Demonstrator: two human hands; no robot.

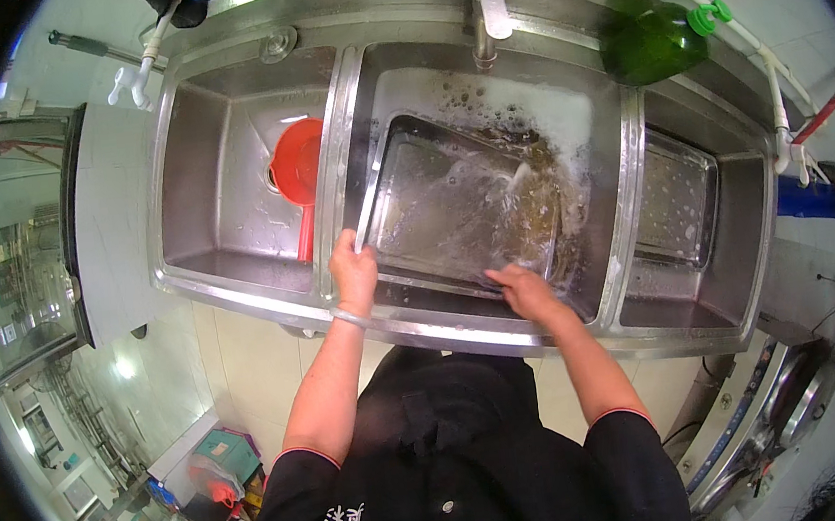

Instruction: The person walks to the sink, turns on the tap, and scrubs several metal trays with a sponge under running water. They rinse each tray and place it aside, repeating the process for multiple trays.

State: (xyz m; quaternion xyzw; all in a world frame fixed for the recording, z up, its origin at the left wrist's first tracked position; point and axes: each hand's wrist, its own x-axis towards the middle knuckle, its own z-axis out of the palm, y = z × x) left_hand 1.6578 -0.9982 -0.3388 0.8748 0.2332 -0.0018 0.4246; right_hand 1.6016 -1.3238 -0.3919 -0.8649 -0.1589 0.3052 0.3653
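A rectangular metal tray [435,206] lies tilted in the middle basin [603,190] of a stainless steel sink, its left side raised. Cloudy water and foam [552,97] surround it, and brownish water runs over its right part. My left hand [354,270] grips the tray's left rim near the front corner, thumb on top. My right hand [530,291] closes around the near rim further right; its fingertips are somewhat blurred. Both hands are above the basin's front edge. Water hides the tray's far right corner.
A red plastic dipper [299,166] rests in the left basin [242,164]. Another metal tray [675,198] stands in the right basin [694,309]. A faucet [485,47] hangs over the middle basin. A green jug [653,46] stands on the back ledge to the right.
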